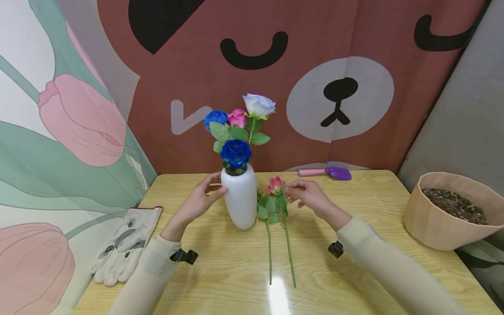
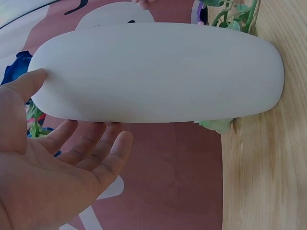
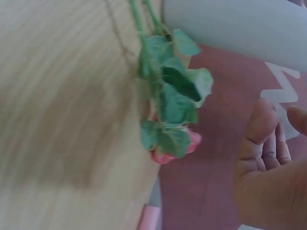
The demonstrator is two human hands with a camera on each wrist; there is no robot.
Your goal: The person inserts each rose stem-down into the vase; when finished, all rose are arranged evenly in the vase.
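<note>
A white vase (image 1: 240,199) stands upright on the table, holding two blue roses (image 1: 236,153), a pink rose (image 1: 237,117) and a white rose (image 1: 259,105). My left hand (image 1: 200,197) holds its upper side, with the thumb on the near face and the fingers along the far side; the left wrist view shows the same hand (image 2: 72,158). Right of the vase lie two green stems with leaves and a reddish-pink rose (image 1: 274,185). My right hand (image 1: 309,197) is beside that bloom. In the right wrist view, the hand (image 3: 268,172) is apart from the leaves (image 3: 175,103) and holds nothing.
A purple trowel (image 1: 338,173) with a pink handle lies at the table's back edge. White-and-grey gloves (image 1: 127,245) rest at the left. On the right stands a beige pot (image 1: 437,218) with dark soil. A printed cloth (image 1: 189,144) hangs behind the table.
</note>
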